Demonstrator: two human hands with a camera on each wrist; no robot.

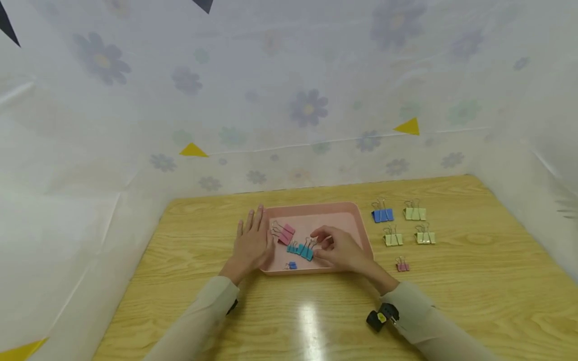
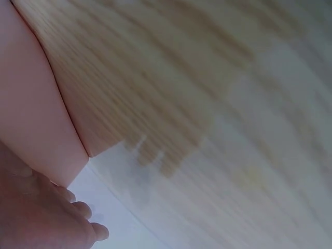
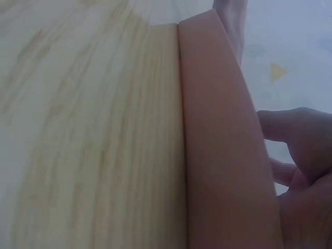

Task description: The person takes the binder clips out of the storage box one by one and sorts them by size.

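Observation:
A pink tray [image 1: 316, 208] lies on the wooden table with several binder clips in it. My left hand [image 1: 254, 245], fingers straight, rests along the tray's left edge; the left wrist view shows this hand [image 2: 44, 212] beside the tray wall. My right hand [image 1: 340, 248] reaches over the tray's right side, thumb and forefinger apart beside the larger teal binder clip [image 1: 304, 251]. Touching that clip is a smaller teal binder clip [image 1: 292, 247]. A pink binder clip [image 1: 285, 233] lies behind them, and a small blue binder clip [image 1: 292, 265] near the front rim. The tray wall partly hides the right hand [image 3: 306, 166] in its wrist view.
Right of the tray stand a blue binder clip [image 1: 383, 215], several pale yellow binder clips [image 1: 415, 214] and a small dark pink binder clip [image 1: 402, 266]. A flowered white sheet [image 1: 271, 125] encloses the table [image 1: 271, 311] at the back and sides.

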